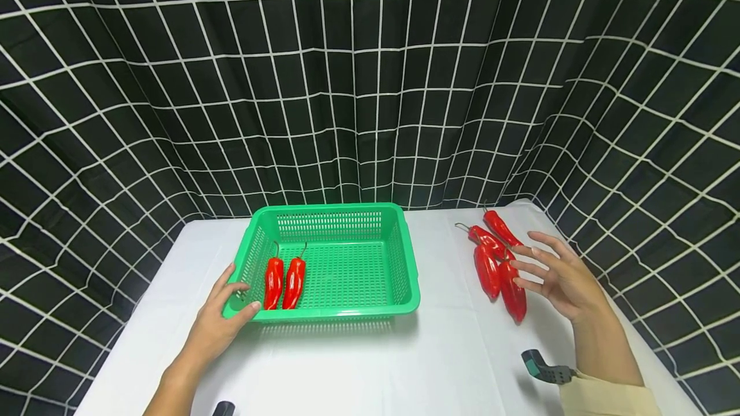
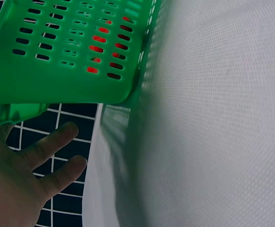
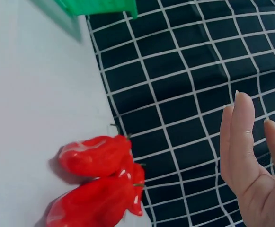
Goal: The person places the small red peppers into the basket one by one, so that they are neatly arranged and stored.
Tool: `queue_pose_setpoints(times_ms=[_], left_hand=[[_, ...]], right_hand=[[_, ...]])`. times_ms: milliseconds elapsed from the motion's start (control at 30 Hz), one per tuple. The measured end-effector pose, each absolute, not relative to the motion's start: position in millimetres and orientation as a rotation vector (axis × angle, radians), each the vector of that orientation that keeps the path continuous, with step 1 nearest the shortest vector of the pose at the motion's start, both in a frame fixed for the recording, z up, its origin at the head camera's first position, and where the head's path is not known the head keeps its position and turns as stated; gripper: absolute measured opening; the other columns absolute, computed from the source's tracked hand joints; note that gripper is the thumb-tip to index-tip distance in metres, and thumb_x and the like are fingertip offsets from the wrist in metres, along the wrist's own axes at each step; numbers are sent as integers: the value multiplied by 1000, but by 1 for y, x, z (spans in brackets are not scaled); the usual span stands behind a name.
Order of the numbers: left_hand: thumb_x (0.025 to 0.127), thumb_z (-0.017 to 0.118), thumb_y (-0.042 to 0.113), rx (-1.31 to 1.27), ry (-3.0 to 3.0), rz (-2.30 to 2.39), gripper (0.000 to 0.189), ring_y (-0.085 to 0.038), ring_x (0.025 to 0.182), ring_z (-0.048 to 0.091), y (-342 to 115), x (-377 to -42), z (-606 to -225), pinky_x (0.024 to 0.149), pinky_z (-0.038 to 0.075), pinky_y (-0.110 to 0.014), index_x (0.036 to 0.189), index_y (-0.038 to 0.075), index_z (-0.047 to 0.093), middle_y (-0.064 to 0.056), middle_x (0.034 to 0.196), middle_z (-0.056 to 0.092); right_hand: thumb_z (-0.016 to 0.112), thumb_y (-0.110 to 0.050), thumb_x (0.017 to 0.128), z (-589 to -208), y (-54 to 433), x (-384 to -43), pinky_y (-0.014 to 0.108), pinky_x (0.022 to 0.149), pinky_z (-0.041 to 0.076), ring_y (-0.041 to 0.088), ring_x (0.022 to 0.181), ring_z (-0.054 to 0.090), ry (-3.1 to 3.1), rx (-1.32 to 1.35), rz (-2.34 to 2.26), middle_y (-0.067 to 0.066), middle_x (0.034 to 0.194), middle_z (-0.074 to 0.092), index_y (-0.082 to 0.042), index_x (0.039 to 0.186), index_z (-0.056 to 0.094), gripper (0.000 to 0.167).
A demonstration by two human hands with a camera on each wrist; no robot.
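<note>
A green plastic basket stands on the white table, with two red peppers lying side by side at its left end. My left hand rests at the basket's near left corner. Its thumb and a finger reach over the rim, while other fingers stretch out straight beside the basket wall in the left wrist view. To the right, several red peppers with thin green stems lie in a cluster. Just right of them hovers my right hand, fingers spread and loosely bent, holding nothing.
Behind and at both sides hangs a black curtain with a white grid. White cloth covers the table. A dark wrist camera mount sticks out by the right sleeve.
</note>
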State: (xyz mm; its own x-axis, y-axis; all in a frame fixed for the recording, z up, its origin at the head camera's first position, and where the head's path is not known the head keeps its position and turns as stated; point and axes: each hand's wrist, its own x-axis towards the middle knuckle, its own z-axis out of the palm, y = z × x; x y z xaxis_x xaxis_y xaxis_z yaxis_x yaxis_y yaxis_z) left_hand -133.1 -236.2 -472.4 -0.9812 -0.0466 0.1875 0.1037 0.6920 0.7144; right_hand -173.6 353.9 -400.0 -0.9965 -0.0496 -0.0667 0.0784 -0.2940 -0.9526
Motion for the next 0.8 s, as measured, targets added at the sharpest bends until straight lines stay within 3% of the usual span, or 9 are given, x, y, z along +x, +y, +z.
queue_pose_setpoints(times_ms=[467,800], left_hand=[[88,69,37,-45,-2704,-1182,42,-47,137,21,-236,-132,-473,96,24,-74,119,10,59,-2,159,16],[88,69,37,-45,-2699,-1187,43,-46,138,21,-237,-133,-474,96,23,-75,120,10,58,-3,159,16]], right_hand=[[67,-25,92,-420,365,-175,41,79,53,16,91,69,1959,274,-2378,-11,104,66,-28,129,46,43],[72,-38,86,-440,377,-184,33,80,54,10,94,66,2132,419,-2199,-12,103,60,-26,141,38,66]])
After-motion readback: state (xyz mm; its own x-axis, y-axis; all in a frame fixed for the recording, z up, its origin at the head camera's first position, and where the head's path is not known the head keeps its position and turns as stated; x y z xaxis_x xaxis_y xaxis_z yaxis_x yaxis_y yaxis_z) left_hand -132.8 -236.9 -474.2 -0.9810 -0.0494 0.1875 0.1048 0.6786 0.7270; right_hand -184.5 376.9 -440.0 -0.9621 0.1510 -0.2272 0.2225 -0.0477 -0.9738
